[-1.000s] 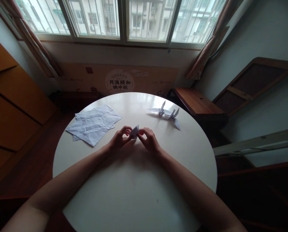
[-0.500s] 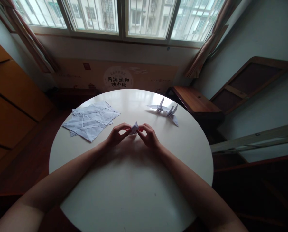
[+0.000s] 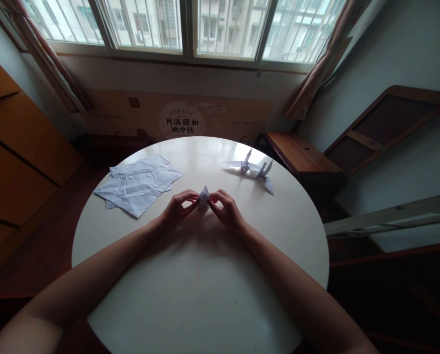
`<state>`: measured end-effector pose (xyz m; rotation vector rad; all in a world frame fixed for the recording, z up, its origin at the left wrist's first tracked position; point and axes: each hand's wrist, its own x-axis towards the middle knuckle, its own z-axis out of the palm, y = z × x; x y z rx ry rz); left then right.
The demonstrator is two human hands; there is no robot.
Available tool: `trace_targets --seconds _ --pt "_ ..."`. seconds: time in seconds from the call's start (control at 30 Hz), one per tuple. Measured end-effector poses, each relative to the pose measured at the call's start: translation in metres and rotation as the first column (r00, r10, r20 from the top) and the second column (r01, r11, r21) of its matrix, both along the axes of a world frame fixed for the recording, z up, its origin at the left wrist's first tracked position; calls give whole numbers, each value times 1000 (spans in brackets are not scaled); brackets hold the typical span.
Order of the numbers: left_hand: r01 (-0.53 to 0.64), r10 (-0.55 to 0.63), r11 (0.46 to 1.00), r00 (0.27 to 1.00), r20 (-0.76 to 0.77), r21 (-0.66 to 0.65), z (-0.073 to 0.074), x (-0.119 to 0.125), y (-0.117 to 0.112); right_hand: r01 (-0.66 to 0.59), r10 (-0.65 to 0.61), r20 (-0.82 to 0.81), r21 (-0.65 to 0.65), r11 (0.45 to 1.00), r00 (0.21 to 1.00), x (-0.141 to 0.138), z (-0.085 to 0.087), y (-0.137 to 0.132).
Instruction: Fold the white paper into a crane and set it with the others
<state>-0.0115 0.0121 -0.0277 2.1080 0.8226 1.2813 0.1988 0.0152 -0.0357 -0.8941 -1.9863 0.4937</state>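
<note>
A small piece of folded white paper (image 3: 204,197) is held between my two hands, just above the round white table (image 3: 197,275). My left hand (image 3: 179,205) pinches its left side between thumb and fingers. On the right side, my right hand (image 3: 225,207) grips it in the same way. The paper comes to a point at the top; its lower part is partly covered by my fingertips. Two folded paper cranes (image 3: 246,166) stand beyond my right hand, close together, wings spread.
Several creased sheets of white paper (image 3: 140,184) lie stacked at the table's left. Behind the table's far right edge is a brown wooden bench (image 3: 297,152). A printed banner (image 3: 220,115) runs below the window (image 3: 227,29), and an orange cabinet (image 3: 13,157) stands at the left.
The folded paper has turned slightly between my fingers, and its tip now points more straight up. Both hands keep their pinch in nearly the same spot.
</note>
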Motion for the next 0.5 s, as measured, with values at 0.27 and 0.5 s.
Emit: trace_targets --seconds 0.27,0.5 --pt "-5 8 999 997 -75 42 -1 -5 0 -66 66 6 -1 998 998 -1 0 -2" --pt "37 -40 999 989 -141 -24 -3 -7 2 -112 111 -22 -79 991 994 1 1 -2"
